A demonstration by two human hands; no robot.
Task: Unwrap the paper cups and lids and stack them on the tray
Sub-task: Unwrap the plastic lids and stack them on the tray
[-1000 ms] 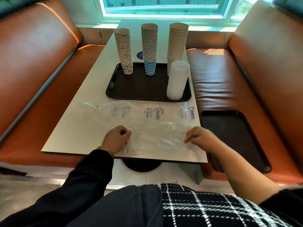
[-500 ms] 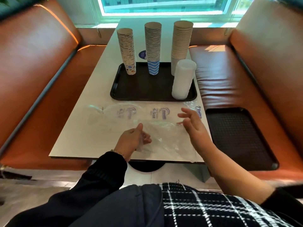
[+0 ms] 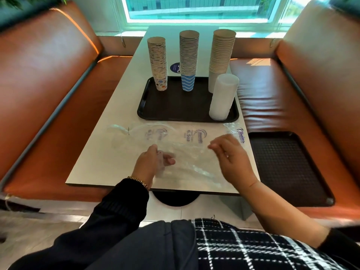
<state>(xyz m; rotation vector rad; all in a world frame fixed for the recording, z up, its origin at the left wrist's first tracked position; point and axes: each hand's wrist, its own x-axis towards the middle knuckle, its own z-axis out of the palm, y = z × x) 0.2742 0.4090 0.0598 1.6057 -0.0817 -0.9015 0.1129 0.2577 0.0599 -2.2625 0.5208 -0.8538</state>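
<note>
While left hand [image 3: 150, 165] pinches clear wrapper [image 3: 187, 152], right hand [image 3: 231, 158] spread open, spare tray [image 3: 288, 168] on seat.

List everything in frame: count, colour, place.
paper cup stacks: 3, upside down, patterned, blue-wave and plain tan, back of tray
translucent white lid stack: 1, tray's front right
black plastic tray: 1, on table
clear plastic wrappers: several, exact count unclear, printed purple, table front
white table: 1, centre
second black tray: 1, right bench
orange leather benches: 2, both sides
left hand: fingers pinching wrapper
right hand: fingers relaxed over wrapper
</note>
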